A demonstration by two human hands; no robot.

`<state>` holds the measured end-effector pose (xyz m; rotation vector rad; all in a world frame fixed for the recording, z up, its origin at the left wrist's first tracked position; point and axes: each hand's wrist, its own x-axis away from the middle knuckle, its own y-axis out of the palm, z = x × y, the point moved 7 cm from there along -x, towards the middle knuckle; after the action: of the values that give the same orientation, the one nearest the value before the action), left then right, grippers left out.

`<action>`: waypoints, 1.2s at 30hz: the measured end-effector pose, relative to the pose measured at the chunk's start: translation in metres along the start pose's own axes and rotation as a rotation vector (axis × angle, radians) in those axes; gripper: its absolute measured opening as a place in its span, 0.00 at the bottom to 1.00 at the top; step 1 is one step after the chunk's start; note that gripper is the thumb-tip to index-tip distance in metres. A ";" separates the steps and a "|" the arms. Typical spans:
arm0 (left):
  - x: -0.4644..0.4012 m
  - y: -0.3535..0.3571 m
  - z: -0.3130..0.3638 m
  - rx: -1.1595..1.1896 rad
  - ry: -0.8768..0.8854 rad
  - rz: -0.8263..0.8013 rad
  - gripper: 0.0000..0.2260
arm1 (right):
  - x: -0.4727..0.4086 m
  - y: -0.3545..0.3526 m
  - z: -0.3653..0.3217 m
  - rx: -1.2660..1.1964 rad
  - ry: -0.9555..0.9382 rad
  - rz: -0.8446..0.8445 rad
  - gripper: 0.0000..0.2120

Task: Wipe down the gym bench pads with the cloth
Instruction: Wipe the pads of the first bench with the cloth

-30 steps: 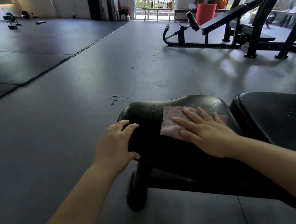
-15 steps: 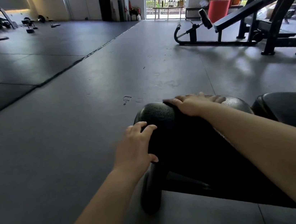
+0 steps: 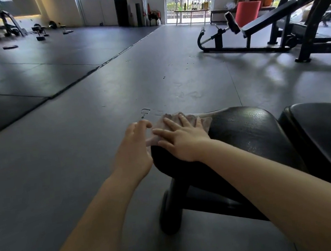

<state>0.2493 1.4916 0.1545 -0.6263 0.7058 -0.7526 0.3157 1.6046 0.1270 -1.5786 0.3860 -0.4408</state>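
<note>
The right hand (image 3: 183, 138) is lying flat with its fingers straight and spread, pressing a thin, pale pink cloth (image 3: 203, 121) onto the rounded black bench pad (image 3: 245, 129). The cloth is sitting on the far left end of that pad, right at its edge, and most of it is hiding under the hand. A little corner of the cloth is poking out near the thumb.

The left hand (image 3: 135, 148) is sitting just beside the right hand, at the left end of the same pad. Its fingers are bending a little and its fingertips are reaching toward the cloth's edge. It is too blurry to tell if it is touching the cloth or the pad, and it is not holding anything that can be seen.

A second black bench pad (image 3: 328, 137) is sitting just to the right of the first one, with a thin gap between them. The black bench leg (image 3: 171, 211) is standing on the grey rubber gym floor (image 3: 70, 159) under the first pad.

Far away, a black slanted weight bench (image 3: 272, 14) is standing near a red cushion block (image 3: 247, 11), and small dark weights (image 3: 40, 34) are lying on the floor at the back left.
</note>
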 end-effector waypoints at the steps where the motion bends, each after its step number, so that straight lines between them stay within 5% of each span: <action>1: 0.001 -0.001 0.002 -0.008 0.000 0.023 0.21 | 0.008 0.001 -0.004 0.017 -0.022 0.018 0.23; 11: 0.010 0.041 0.095 0.071 0.163 0.098 0.19 | 0.098 0.012 0.026 0.182 0.036 0.124 0.28; 22: 0.049 0.112 0.170 0.117 0.476 -0.216 0.21 | 0.213 0.019 0.113 -0.110 0.382 0.254 0.35; 32: 0.080 0.128 0.199 -0.002 0.559 -0.458 0.16 | 0.249 0.026 0.105 -0.305 0.142 0.425 0.20; 36: 0.086 0.108 0.223 0.050 0.619 -0.326 0.14 | 0.268 0.000 0.118 -0.233 0.144 0.473 0.21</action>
<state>0.5047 1.5430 0.1826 -0.4643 1.1610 -1.2884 0.6066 1.5732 0.1351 -1.6172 0.9241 -0.1448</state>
